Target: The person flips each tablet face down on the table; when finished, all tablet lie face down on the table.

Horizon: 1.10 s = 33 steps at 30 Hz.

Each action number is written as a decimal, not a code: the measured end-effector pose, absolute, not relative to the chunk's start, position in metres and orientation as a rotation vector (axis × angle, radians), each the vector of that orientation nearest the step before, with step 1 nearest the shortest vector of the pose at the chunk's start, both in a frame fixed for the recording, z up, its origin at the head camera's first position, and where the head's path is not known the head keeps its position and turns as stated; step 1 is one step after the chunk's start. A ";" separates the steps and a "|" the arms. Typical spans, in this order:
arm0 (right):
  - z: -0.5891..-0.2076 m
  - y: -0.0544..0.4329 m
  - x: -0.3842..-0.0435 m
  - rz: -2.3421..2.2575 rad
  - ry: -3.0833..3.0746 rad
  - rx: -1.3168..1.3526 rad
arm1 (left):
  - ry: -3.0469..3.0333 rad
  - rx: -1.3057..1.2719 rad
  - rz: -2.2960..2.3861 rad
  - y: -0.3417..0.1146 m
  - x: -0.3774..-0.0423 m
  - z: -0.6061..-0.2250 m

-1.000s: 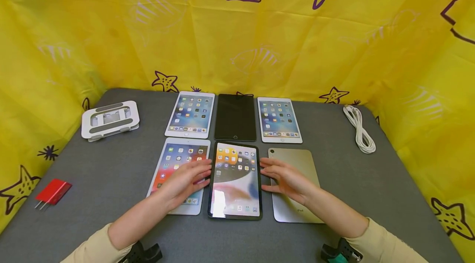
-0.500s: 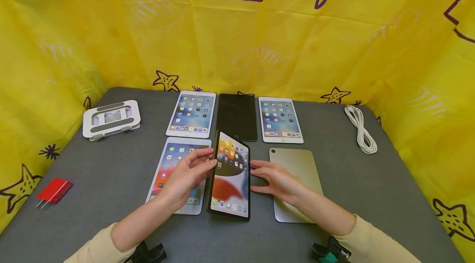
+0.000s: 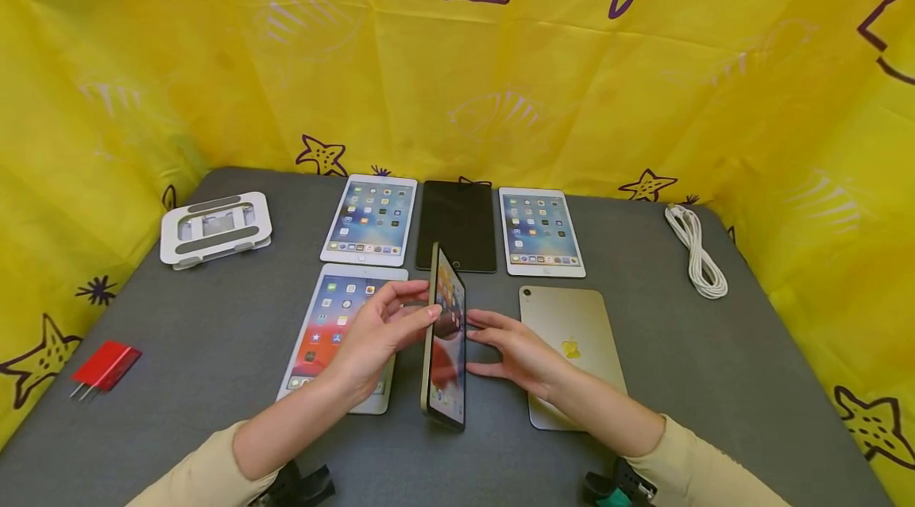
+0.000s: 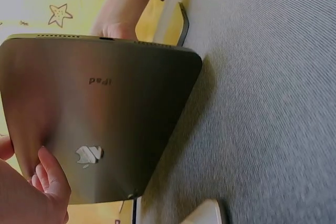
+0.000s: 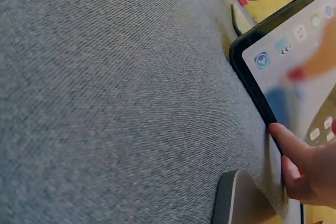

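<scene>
A tablet (image 3: 450, 356) stands tilted steeply on its long right edge at the front middle. My left hand (image 3: 382, 332) grips its raised left edge, thumb on the screen side and fingers behind. The left wrist view shows its metallic back with a logo, and part of my left hand (image 4: 50, 190). My right hand (image 3: 518, 352) touches the lower right edge with extended fingertips. In the right wrist view, fingers of that hand (image 5: 310, 166) meet the black border of the lit screen. Under my left forearm lies a white tablet (image 3: 343, 308); a silver tablet (image 3: 561, 324) lies face down by my right hand.
Along the back lie a white tablet (image 3: 370, 217), a dark-screened tablet (image 3: 455, 217) and another white tablet (image 3: 541, 229). A white folding stand (image 3: 214, 229) and red plug adapter (image 3: 106, 366) lie left; a coiled white cable (image 3: 695, 253) lies right. Yellow cloth (image 3: 457, 54) surrounds the grey table (image 3: 214, 348).
The middle tablet, flat a second ago, has been tipped up by its left edge, which my left hand took hold of. Both hands have shifted: the left rightward, the right leftward.
</scene>
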State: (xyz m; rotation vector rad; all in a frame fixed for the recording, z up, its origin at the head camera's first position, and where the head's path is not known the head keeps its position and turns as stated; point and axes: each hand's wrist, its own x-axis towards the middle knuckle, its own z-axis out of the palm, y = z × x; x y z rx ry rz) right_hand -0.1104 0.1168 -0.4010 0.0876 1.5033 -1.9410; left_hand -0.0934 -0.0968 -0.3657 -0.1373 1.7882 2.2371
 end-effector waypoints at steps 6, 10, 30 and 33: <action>-0.400 0.118 -0.112 -1.894 1.579 0.016 | 1.784 -0.119 2.258 -0.083 -0.095 -0.368; -0.393 0.121 -0.117 -1.879 1.649 -0.056 | 1.793 -0.085 2.277 -0.072 -0.096 -0.370; -0.349 0.114 -0.148 -1.865 2.218 -0.334 | 1.913 -0.004 2.260 -0.050 -0.099 -0.379; -0.349 0.114 -0.149 -1.852 2.228 -0.328 | 1.907 0.000 2.257 -0.050 -0.099 -0.380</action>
